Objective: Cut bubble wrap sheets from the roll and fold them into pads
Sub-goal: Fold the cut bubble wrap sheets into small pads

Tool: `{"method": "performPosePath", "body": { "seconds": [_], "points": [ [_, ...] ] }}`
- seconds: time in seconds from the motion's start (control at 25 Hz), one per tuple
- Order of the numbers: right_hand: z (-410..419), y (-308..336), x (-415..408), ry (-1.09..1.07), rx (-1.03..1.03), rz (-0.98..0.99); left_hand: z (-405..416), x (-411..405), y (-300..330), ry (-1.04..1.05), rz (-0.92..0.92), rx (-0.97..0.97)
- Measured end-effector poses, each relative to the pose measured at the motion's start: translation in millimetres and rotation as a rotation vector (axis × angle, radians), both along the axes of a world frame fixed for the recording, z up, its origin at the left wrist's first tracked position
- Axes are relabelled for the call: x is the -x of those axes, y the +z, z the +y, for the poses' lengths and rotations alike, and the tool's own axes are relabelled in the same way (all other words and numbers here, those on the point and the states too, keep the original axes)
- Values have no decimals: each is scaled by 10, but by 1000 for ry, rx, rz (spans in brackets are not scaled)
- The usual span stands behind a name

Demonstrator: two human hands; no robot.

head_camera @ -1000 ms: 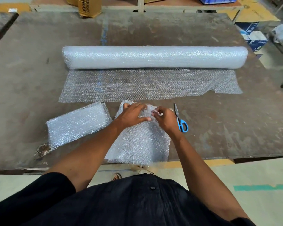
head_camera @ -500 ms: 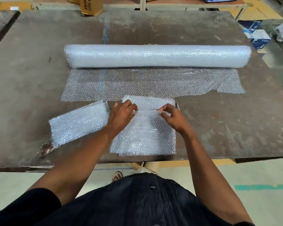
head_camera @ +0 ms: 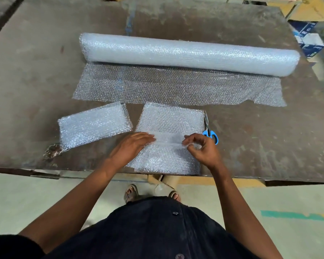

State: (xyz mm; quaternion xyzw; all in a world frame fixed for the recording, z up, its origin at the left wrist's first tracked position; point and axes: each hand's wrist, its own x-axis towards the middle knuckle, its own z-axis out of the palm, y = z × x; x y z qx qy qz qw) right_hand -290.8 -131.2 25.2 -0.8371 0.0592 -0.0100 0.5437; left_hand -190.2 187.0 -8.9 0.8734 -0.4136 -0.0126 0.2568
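Bubble wrap roll (head_camera: 189, 53) clear plastic, glossy, bumpy. Table (head_camera: 36, 71) matt, worn, scuffed brown board. Scissors (head_camera: 209, 130) metal blades, blue plastic handles. Floor (head_camera: 279, 199) smooth, matt.

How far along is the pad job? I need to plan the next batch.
Done: one folded pad lies at the left. In hand: a cut sheet is mid-fold; the left hand presses it flat while the right hand pinches the fold's edge. Left: finishing this fold, then cutting more from the roll, whose unrolled flap lies uncut. The scissors lie beside the sheet.
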Motion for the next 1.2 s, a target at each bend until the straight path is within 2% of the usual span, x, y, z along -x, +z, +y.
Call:
{"method": "performPosePath", "body": {
  "seconds": [0.16,0.32,0.48,0.64,0.72,0.88,1.0,1.08,1.2],
  "points": [
    [56,-166,270,-4,123,-22,72,305,-112,37,75,76],
    [67,-273,387,-74,120,-3,95,530,-230,113,148,172],
    [152,-240,287,65,214,-111,-47,540,-227,139,151,195],
    [94,-414,308,209,374,-249,-40,324,-204,1,153,104],
    [-3,-445,361,224,455,-310,7,265,-155,-51,222,153],
    [-106,-421,468,186,570,-392,72,264,-59,144,354,327],
    [8,-369,412,66,672,-361,7,220,-46,278,244,195],
    [105,-356,266,-7,773,-201,-65,185,-44,236,163,0],
    [133,-375,49,-50,863,26,-171,107,-47,245,211,-217]
  ]
}}
